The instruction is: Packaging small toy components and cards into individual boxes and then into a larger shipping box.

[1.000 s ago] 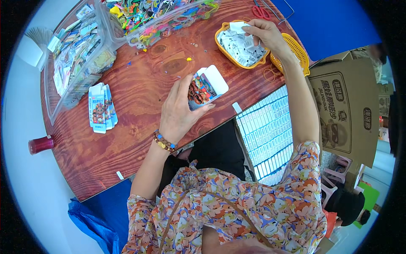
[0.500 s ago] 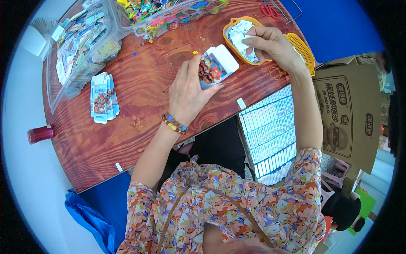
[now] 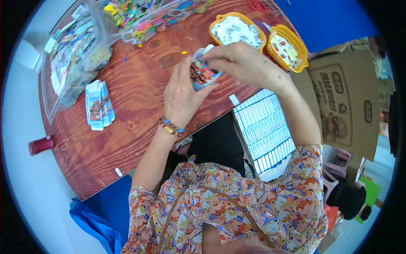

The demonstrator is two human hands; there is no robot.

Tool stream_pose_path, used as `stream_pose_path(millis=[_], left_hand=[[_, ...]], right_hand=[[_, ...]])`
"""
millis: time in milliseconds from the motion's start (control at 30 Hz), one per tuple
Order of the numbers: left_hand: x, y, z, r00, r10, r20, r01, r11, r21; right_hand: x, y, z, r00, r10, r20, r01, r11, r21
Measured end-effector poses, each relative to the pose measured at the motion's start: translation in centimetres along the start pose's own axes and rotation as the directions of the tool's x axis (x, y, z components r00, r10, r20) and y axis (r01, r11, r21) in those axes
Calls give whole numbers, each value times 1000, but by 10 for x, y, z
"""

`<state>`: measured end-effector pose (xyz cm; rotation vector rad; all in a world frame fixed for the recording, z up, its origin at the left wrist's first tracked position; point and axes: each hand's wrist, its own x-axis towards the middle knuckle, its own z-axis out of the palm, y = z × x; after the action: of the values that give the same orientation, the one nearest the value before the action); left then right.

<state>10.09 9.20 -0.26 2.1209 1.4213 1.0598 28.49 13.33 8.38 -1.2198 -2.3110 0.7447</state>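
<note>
My left hand (image 3: 182, 86), a beaded bracelet on its wrist, grips a small printed box (image 3: 202, 75) above the wooden table. The box is tilted, its open end toward the upper right. At that end my right hand (image 3: 241, 63) is closed, its fingertips pinched together; what they hold is hidden behind the fingers. Just beyond the right hand stands a yellow basket (image 3: 264, 37) of white packets (image 3: 237, 31). To its right is a second yellow basket (image 3: 299, 40) with small red-and-white pieces in it.
Several flattened printed boxes (image 3: 97, 106) lie at the left. Behind them are a clear bin (image 3: 50, 103) of packets and another of colourful trinkets (image 3: 148, 19). Rows of white-and-blue boxes (image 3: 262, 131) fill a cardboard carton (image 3: 351, 99) below the table's right edge. A red jar (image 3: 41, 145) stands far left.
My right hand has moved left from the packet basket to the open end of the box. The left hand still holds the box. The whole view has shifted slightly.
</note>
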Motion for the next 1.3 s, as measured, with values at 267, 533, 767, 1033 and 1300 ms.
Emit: stream_pose_path(millis=[267,533,767,1033,1300], left_hand=[[-4,3,-12,994,-107,-7,107,994,-14],[1,3,-5,971,-237,-22,226,948,-223],[-8,-2,-11,985,-172,-4,170,976,-134],[-14,-6,-16,995,-92,-22,90,992,-85],[-17,-5,-17,997,-61,-56,59,998,-35]], right_hand=[[-47,64,-49,849,385,-363,-326,920,216],[-82,172,-82,769,583,-262,-626,770,-124],[-81,192,-78,646,736,-201,-735,672,95],[-79,178,-79,656,650,-384,-575,760,303],[-32,14,-29,911,288,-294,-202,935,291]])
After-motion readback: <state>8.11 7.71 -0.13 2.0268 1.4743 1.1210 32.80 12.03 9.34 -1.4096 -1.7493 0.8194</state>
